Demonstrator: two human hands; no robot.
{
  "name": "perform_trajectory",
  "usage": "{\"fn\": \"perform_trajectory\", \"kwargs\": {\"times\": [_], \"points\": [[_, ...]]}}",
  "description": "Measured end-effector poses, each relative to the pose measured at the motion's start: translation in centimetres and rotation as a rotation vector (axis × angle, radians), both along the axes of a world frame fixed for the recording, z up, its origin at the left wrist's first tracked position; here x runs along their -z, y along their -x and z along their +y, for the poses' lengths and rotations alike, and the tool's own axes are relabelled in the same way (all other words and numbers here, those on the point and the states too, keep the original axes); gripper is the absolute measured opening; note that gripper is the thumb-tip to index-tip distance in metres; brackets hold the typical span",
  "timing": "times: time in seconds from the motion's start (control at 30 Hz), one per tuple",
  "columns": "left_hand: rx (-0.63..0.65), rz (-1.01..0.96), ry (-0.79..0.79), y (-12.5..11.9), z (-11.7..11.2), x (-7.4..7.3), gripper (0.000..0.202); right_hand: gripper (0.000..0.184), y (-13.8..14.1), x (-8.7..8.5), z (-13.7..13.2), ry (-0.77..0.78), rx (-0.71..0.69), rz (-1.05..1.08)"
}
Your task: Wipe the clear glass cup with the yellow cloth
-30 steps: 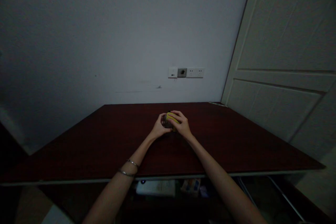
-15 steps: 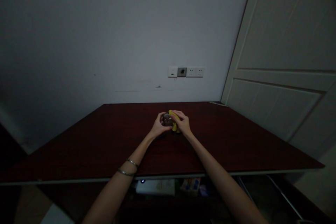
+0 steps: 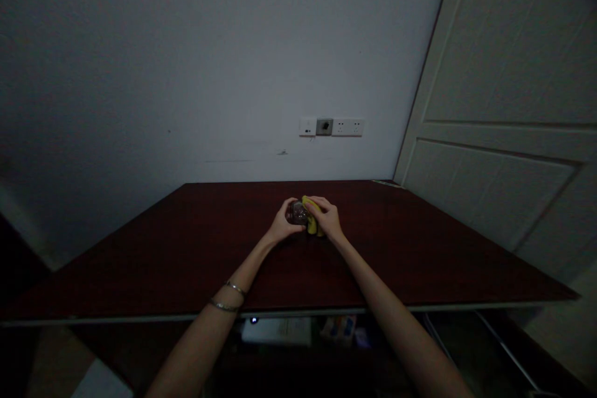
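Above the middle of the dark red tabletop (image 3: pixel 186 249), my left hand (image 3: pixel 281 222) curls round a clear, glass-like round vessel (image 3: pixel 299 214); whether it is a cup or a jar I cannot tell. My right hand (image 3: pixel 328 219) grips a yellow cloth (image 3: pixel 312 224) and presses it against the vessel's right side. Folds of the cloth hang below my right fingers. The vessel's left edge is partly hidden behind my left fingers, and its right edge behind the cloth.
A pale wall with sockets and a switch (image 3: pixel 331 127) rises behind the table. On the right stands a white panelled door (image 3: pixel 494 174). Under the table's front edge lie a white box-like object (image 3: pixel 277 331) and a colourful packet (image 3: pixel 339 328), both dim.
My right hand and the yellow cloth have shifted very slightly to the right. My left hand keeps its hold on the vessel, almost unmoved.
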State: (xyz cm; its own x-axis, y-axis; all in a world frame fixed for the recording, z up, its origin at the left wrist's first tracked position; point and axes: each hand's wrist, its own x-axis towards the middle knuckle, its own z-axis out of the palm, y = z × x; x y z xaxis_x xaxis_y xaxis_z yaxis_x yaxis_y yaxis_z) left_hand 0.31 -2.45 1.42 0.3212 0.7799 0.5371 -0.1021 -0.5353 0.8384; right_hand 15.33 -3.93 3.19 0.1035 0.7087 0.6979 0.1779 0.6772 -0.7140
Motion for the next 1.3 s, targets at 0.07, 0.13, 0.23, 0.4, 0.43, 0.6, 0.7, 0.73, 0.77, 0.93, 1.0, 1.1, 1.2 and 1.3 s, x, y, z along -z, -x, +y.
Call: {"fn": "perform_trajectory", "kwargs": {"times": [0.07, 0.13, 0.23, 0.4, 0.43, 0.6, 0.7, 0.73, 0.77, 0.93, 1.0, 1.1, 1.2, 1.3], "points": [[-0.024, 0.009, 0.006, 0.0, -0.1, 0.0, 0.078, 0.026, 0.0, -0.1, -0.2, -0.031, -0.006, -0.036], [-0.047, 0.003, 0.025, 0.0, -0.1, -0.1, 0.077, 0.025, -0.1, -0.2, -0.6, -0.089, -0.016, -0.095], [-0.070, -0.004, 0.016, 0.0, -0.2, -0.2, 0.076, 0.024, -0.1, -0.3, -0.9, -0.145, -0.022, -0.174], [-0.071, 0.046, -0.020, 0.1, -0.3, -0.2, 0.077, 0.026, 0.1, -0.1, -0.4, -0.073, 0.034, -0.106], [-0.070, 0.057, -0.025, 0.1, -0.2, -0.1, 0.077, 0.027, 0.2, 0.0, -0.3, -0.051, 0.045, -0.079], [-0.116, 0.105, -0.057, 0.1, 0.2, 0.4, 0.079, 0.026, 0.3, 0.2, -0.3, -0.061, 0.095, -0.127], [-0.163, 0.126, -0.075, 0.2, 0.3, 0.7, 0.080, 0.024, 0.1, 0.1, -1.0, -0.155, 0.116, -0.274], [-0.173, 0.131, -0.077, 0.2, 0.4, 0.8, 0.080, 0.023, 0.1, 0.0, -1.2, -0.183, 0.119, -0.324], [-0.178, 0.138, -0.077, 0.2, 0.4, 0.9, 0.079, 0.023, 0.1, -0.1, -1.4, -0.205, 0.122, -0.366], [-0.194, 0.186, -0.118, 0.2, 0.4, 1.0, 0.080, 0.022, 0.2, 0.1, -0.9, -0.176, 0.189, -0.378], [-0.206, 0.201, -0.132, 0.1, 0.3, 0.9, 0.081, 0.024, 0.4, 0.3, -0.4, -0.120, 0.240, -0.304], [-0.218, 0.217, -0.124, 0.0, -0.1, 0.7, 0.079, 0.027, 0.5, 0.4, -0.1, -0.068, 0.275, -0.227], [-0.238, 0.210, -0.110, 0.0, -0.3, 0.4, 0.079, 0.026, 0.5, 0.3, -0.5, -0.094, 0.214, -0.246], [-0.247, 0.190, -0.103, 0.0, -0.5, 0.3, 0.079, 0.024, 0.4, 0.1, -0.9, -0.133, 0.157, -0.295]]}}
